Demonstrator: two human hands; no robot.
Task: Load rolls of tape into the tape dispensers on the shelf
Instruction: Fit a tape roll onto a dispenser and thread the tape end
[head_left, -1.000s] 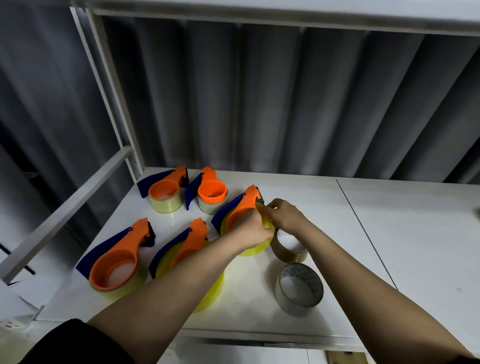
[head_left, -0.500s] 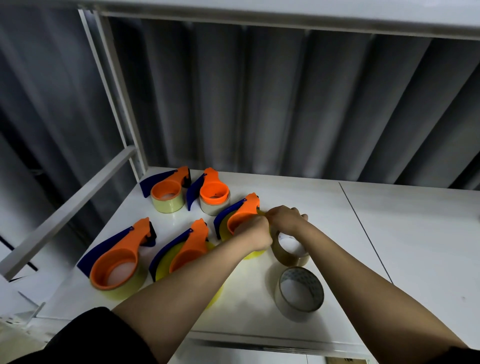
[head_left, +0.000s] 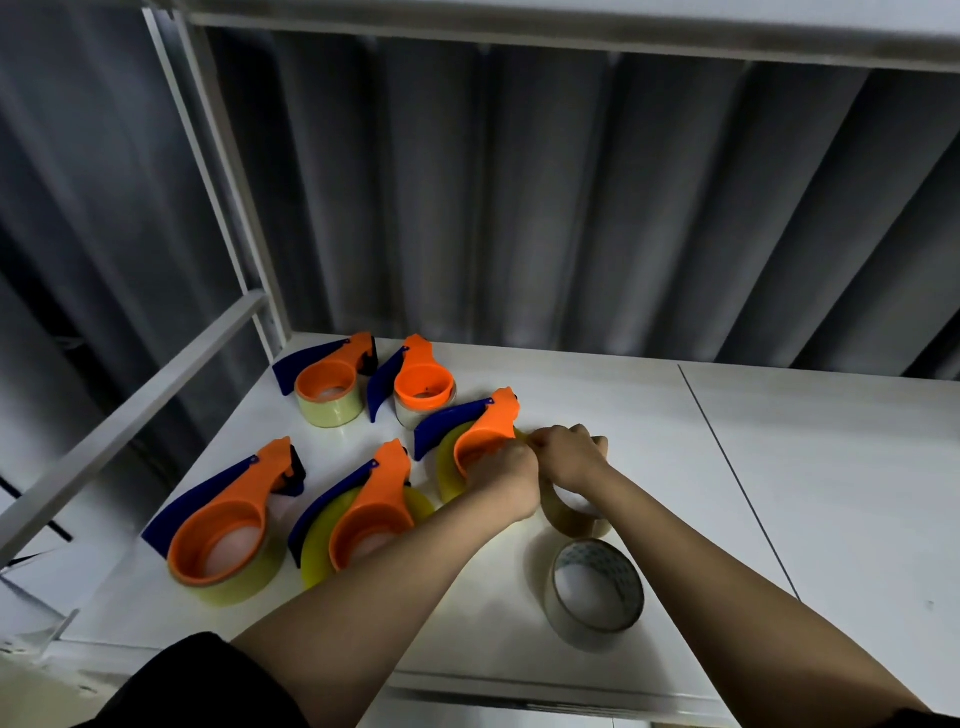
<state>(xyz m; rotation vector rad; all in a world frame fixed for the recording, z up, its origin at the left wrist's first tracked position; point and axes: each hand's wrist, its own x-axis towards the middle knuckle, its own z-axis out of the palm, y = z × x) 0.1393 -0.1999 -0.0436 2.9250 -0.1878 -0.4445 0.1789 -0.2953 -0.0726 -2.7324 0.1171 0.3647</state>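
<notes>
Several orange-and-blue tape dispensers lie on the white shelf (head_left: 675, 457), each with a yellowish roll in it. My left hand (head_left: 506, 480) is closed on the middle dispenser (head_left: 483, 431) and its yellow roll. My right hand (head_left: 566, 457) touches the left one and pinches the tape end at that dispenser's right side. A brown loose roll (head_left: 569, 517) lies just under my right wrist, partly hidden. A clear loose roll (head_left: 595, 592) stands nearer the front edge.
Two loaded dispensers (head_left: 332, 387) (head_left: 421, 387) sit at the back left, two more (head_left: 228, 525) (head_left: 363, 514) at the front left. A white upright post (head_left: 223, 171) and rail (head_left: 130, 415) bound the left side. A seam (head_left: 737, 478) splits the shelf.
Both hands and the middle dispenser have shifted slightly lower and closer together, now pressed side by side at the dispenser's right edge. The view has tilted a little. The other dispensers and rolls stayed put.
</notes>
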